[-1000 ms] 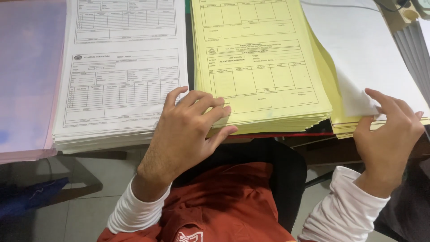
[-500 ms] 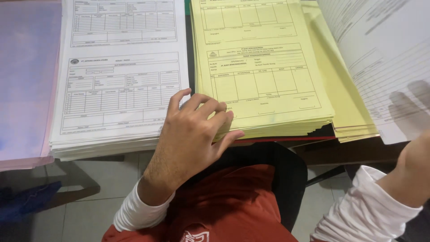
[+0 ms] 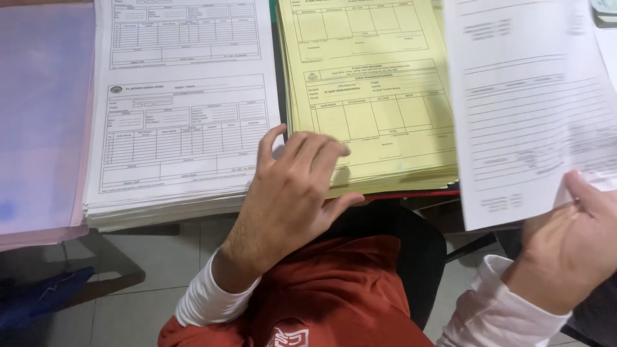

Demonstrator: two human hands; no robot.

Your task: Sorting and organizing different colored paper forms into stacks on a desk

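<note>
two hands (image 3: 292, 193), three paper stacks (image 3: 183, 115), one lifted sheet (image 3: 527, 109).

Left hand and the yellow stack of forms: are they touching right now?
Touching. The head view shows the left hand lying over the near corner of the yellow stack, its fingertips pressed on the top sheet with no gap visible.

To my far left lies a pink paper stack (image 3: 38, 115), beside it a white form stack (image 3: 183, 109), grey floor tiles (image 3: 141, 295) below
</note>
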